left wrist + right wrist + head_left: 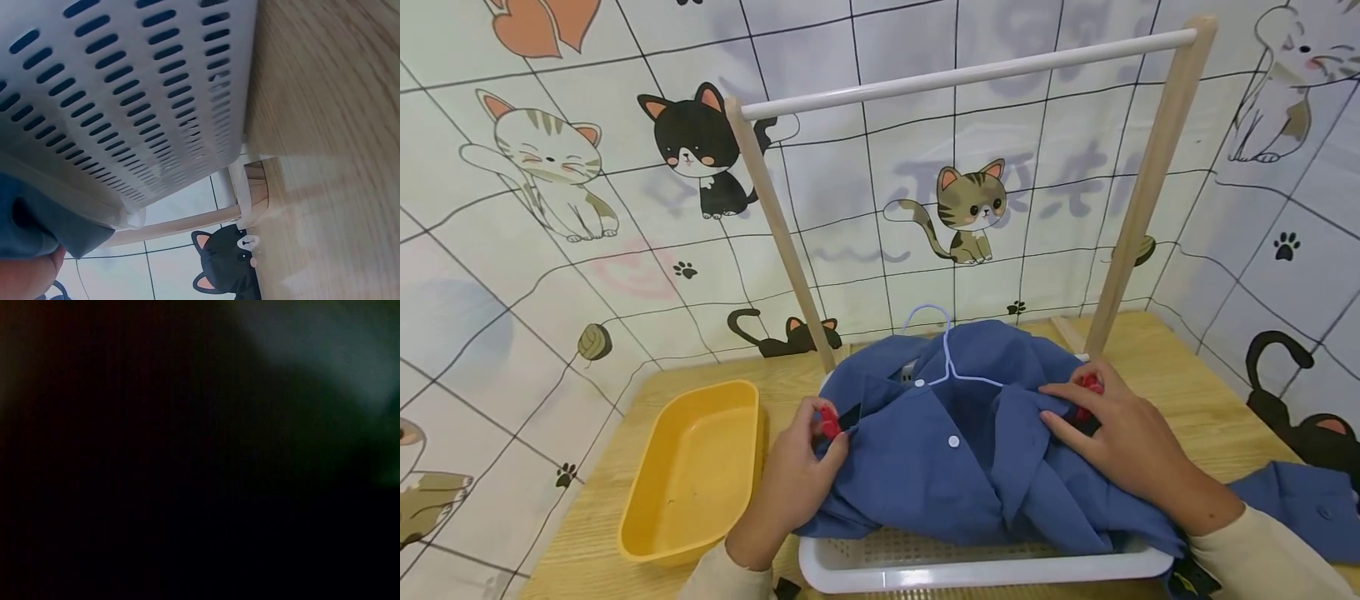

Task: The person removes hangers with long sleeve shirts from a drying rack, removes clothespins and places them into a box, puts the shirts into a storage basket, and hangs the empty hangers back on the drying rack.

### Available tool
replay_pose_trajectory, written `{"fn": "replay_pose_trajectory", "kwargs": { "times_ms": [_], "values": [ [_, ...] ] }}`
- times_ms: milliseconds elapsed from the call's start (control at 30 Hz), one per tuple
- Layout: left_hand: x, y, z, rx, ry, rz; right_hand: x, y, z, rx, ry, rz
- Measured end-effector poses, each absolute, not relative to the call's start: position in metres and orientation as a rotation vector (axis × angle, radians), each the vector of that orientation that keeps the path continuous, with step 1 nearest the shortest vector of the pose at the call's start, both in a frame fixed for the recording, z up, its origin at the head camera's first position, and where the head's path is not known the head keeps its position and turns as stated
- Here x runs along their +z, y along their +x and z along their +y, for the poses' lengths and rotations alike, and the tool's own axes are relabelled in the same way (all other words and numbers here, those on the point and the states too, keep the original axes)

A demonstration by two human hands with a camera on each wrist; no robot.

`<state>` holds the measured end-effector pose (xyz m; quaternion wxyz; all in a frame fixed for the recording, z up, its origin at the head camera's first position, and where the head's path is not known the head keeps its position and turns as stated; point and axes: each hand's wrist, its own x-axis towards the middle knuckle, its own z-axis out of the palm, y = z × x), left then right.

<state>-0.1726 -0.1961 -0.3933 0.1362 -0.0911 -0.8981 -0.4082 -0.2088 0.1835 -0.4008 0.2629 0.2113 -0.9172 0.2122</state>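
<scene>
A blue button-up shirt lies bunched in a white basket, with a pale wire hanger inside its collar and the hook standing up. At the shirt's left shoulder side, my left hand pinches a small red clip against the cloth. Across from it, my right hand holds another red clip at the other shoulder, fingers and thumb over the fabric. The left wrist view catches blue cloth by my fingertip beside the basket's slotted wall. The right wrist view is almost black.
A yellow tray sits on the wooden table to the left. Behind the basket rises a wooden rack with a white crossbar. A sleeve of blue cloth spreads right, past my forearm. Cat-patterned walls enclose the back and sides.
</scene>
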Motion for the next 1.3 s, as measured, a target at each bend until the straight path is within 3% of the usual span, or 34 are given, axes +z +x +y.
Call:
{"fn": "replay_pose_trajectory", "kwargs": {
  "times_ms": [800,1300],
  "values": [
    [-0.406,-0.171,-0.191,-0.951,-0.241,-2.544,-0.409,-0.208,0.185,0.587,0.592,-2.428],
    [-0.404,-0.172,-0.192,-1.041,-0.283,-2.504,-0.409,-0.209,0.184,0.604,0.589,-2.409]
  ]
}}
